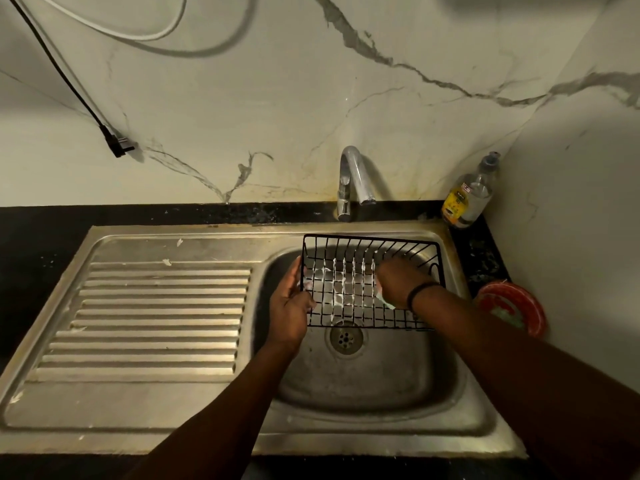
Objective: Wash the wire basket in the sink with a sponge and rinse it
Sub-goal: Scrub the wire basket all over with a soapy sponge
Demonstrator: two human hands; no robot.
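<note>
A black wire basket (349, 251) hangs over the steel sink bowl (381, 386), tilted with its open side toward me and soap film across some of its bottom wires. My left hand (289, 311) grips the basket's left edge. Inside the basket, my right hand (398, 284) is closed on a pale green sponge (384, 299) that presses against the wire bottom; only the sponge's lower edge shows. The drain (346, 338) lies just below the basket. No water runs from the tap (353, 178).
A ribbed steel draining board (156, 317) fills the left side. A dish soap bottle (471, 195) stands in the back right corner on the black counter. A red round container (510, 308) sits right of the sink. A black plug (116, 142) hangs on the wall.
</note>
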